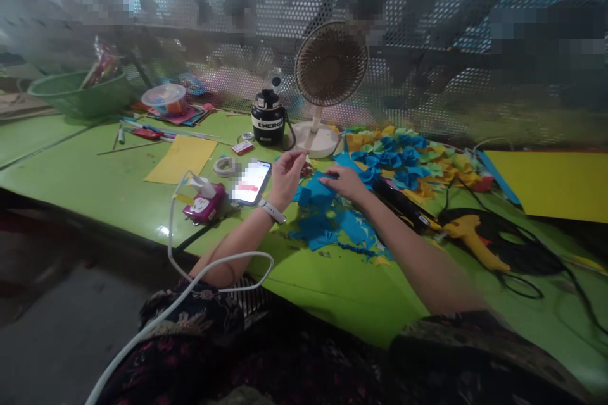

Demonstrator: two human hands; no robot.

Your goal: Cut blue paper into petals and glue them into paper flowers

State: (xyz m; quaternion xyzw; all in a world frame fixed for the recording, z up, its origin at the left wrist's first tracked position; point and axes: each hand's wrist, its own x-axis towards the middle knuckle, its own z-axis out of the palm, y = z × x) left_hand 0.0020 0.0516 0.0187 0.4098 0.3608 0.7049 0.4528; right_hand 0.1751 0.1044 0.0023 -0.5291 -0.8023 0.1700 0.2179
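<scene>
Green table [71, 139]: right hand [344, 181] rests open on flimsy blue paper [316, 193], liftable by edges beyond its fingertips; left hand [286, 178] raised, grip unclear.

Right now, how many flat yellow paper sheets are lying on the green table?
2: one sheet left of the smartphone, one at far right beyond the yellow glue gun. Others may be hidden under the paper flowers.

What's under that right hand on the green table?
Blue paper pieces lie under the right hand, covering that part of the green table; what lies directly beneath the hand is hidden.
</scene>
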